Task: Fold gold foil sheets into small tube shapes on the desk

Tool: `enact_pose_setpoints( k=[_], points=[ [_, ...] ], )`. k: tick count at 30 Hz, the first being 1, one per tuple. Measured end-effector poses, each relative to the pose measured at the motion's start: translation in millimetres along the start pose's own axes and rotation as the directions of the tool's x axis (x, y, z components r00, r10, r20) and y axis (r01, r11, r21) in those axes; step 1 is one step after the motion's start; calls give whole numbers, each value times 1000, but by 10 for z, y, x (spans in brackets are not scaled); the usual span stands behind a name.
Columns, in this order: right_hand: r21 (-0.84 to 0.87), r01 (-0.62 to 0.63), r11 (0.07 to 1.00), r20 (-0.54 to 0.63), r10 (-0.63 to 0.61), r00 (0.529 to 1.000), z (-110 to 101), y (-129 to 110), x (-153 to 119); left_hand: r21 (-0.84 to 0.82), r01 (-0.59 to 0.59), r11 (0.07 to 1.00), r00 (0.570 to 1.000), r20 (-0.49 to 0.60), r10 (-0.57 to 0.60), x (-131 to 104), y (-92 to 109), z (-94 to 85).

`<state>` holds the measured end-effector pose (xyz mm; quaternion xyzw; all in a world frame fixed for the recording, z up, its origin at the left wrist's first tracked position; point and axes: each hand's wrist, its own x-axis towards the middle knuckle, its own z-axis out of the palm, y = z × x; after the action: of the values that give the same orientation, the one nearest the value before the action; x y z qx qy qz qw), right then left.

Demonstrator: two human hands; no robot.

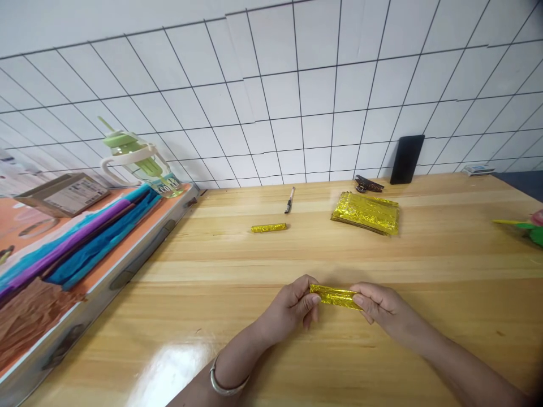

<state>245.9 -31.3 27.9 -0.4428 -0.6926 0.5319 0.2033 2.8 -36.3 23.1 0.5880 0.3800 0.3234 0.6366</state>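
Observation:
A folded strip of shiny gold foil paper [337, 296] is stretched level between my two hands, just above the wooden table. My left hand [296, 305] pinches its left end between thumb and fingers. At the other end, my right hand [379, 307] grips the foil the same way. Farther back lies a narrow gold foil roll [268, 228], apart from both hands. A stack of gold foil sheets [367, 213] rests on the table to the right of it.
Behind the roll is a pen [289, 200]. A dark hair clip [368, 183] and an upright black phone [407, 159] stand near the tiled wall. At left, a raised orange surface holds a cup [142, 161], a cardboard box [68, 195] and coloured crepe paper [106, 243]. An artificial flower [528, 226] lies right.

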Motion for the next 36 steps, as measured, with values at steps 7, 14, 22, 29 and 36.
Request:
enact_pose_setpoints(
  k=[7, 14, 22, 29, 36],
  points=[
    [10, 22, 1000, 1, -22, 1000, 34, 22, 39, -99, 36, 994, 996, -79, -44, 29, 22, 12],
    [205, 12, 979, -142, 18, 990, 260, 31, 96, -332, -26, 943, 983, -179, -36, 119, -2, 144],
    [235, -10, 972, -71, 28, 997, 285, 27, 101, -388, 27, 921, 967, -223, -122, 106, 8, 196],
    [216, 23, 976, -99, -1, 995, 292, -52, 84, -432, -49, 901, 972, -227, -56, 103, -41, 202],
    [157, 10, 988, -49, -2, 999, 315, -22, 93, -278, -4, 961, 983, -179, -48, 89, -78, 231]
  ],
)
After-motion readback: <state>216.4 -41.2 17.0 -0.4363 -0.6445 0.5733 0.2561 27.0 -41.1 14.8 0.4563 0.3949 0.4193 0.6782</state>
